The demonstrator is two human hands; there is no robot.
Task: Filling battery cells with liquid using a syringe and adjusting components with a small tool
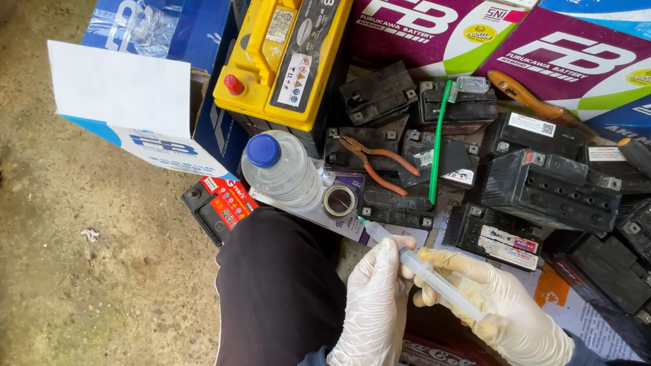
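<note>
I've got the clear syringe [432, 277] pinched in both gloved grips, left hand [377, 314] near the barrel's front, right hand [507, 311] wrapping its plunger end.

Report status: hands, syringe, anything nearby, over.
Left hand and right hand, both gloved, grip syringe. Tip over small round cap. Water bottle, black batteries crowd close.

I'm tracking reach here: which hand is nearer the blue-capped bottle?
Left. The left hand sits just below the blue-capped bottle; the right hand is farther off, to its lower right.
</note>
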